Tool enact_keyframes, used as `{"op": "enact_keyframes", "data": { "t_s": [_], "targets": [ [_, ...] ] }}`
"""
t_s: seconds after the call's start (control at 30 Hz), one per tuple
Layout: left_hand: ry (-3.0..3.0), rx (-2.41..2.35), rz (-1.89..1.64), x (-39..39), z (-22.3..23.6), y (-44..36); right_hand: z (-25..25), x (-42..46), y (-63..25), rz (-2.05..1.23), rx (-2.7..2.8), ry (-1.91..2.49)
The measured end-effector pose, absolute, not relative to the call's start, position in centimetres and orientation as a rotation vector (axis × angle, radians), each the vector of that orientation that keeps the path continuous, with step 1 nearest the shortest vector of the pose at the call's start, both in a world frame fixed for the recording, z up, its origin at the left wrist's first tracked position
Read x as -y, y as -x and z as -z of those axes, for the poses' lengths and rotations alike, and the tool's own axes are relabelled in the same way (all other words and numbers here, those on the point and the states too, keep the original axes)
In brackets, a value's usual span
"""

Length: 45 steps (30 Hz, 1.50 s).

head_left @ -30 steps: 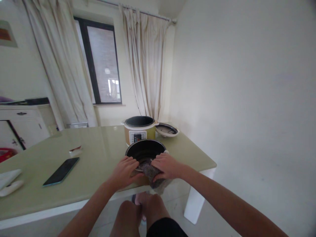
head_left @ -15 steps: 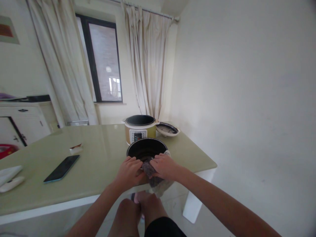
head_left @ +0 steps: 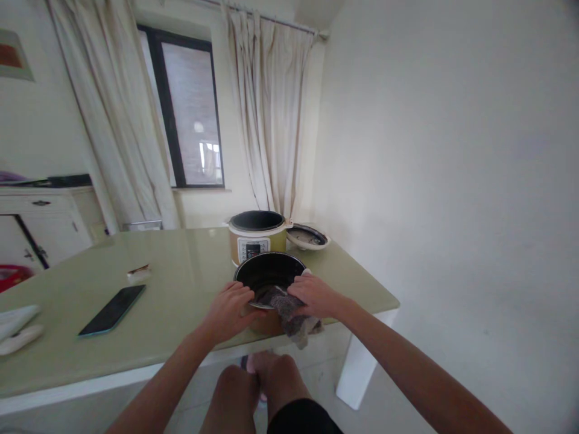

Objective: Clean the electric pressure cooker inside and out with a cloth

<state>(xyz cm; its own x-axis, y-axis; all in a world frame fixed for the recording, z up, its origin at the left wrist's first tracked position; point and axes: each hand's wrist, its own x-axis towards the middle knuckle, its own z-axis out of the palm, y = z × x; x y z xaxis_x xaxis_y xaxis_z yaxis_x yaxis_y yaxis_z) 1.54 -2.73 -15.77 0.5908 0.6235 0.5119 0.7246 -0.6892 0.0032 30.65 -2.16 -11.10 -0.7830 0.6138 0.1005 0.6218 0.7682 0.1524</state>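
Observation:
A dark inner pot (head_left: pixel 268 269) stands at the table's front edge, its mouth tilted a little toward me. My left hand (head_left: pixel 230 311) is closed on the near-left rim, fingers over the edge and thumb outside. A grey-brown cloth (head_left: pixel 292 314) drapes over the near-right rim, part of it inside the pot and part hanging down outside. My right hand (head_left: pixel 315 295) grips this cloth against the rim. Just behind the pot is a rice cooker body (head_left: pixel 233 241) with its top uncovered and a control panel in front.
The detached cooker lid (head_left: pixel 308 237) lies right of the cooker. On the left of the green tabletop (head_left: pixel 181 289) are a phone (head_left: pixel 113 310), a small white item (head_left: pixel 139 274) and white objects (head_left: pixel 20 328) at the edge. A wall rises on the right.
My hands have moved apart: the left has let go of the cloth and shifted left along the rim. My right hand has moved right with the cloth, which now spreads over the rim.

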Motion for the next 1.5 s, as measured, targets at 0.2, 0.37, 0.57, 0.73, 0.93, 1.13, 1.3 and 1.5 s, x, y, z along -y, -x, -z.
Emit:
{"op": "enact_keyframes", "data": {
  "t_s": [0.2, 0.37, 0.57, 0.73, 0.93, 1.13, 1.3, 1.5],
  "targets": [
    [2.588, 1.223, 0.677, 3.8, 15.0, -3.4, 11.2, 2.9, -28.2, 0.287, 2.879, 1.117],
    [2.679, 1.150, 0.742, 2.2, 14.9, -1.4, 11.5, 1.2, -30.7, 0.176, 2.869, 0.978],
    [2.600, 1.199, 0.736, 2.5, 15.3, -2.2, 11.5, 0.5, -32.0, 0.235, 2.832, 0.999],
    [2.597, 1.264, 0.707, 3.3, 15.4, -3.9, 11.9, 2.3, -29.0, 0.297, 2.852, 1.142],
    [2.653, 1.282, 0.666, 3.1, 15.1, -3.7, 11.9, 2.3, -29.5, 0.245, 2.824, 1.087],
    [2.847, 1.184, 0.562, 1.7, 13.7, -1.8, 11.2, 0.5, -33.6, 0.195, 2.844, 0.863],
    [2.841, 1.292, 0.445, 2.7, 12.2, -2.9, 11.5, 2.1, -31.4, 0.304, 2.830, 0.994],
    [2.737, 1.428, 0.113, 3.8, 11.9, -5.7, 11.5, 3.5, -27.6, 0.343, 2.857, 1.049]
  ]
}}
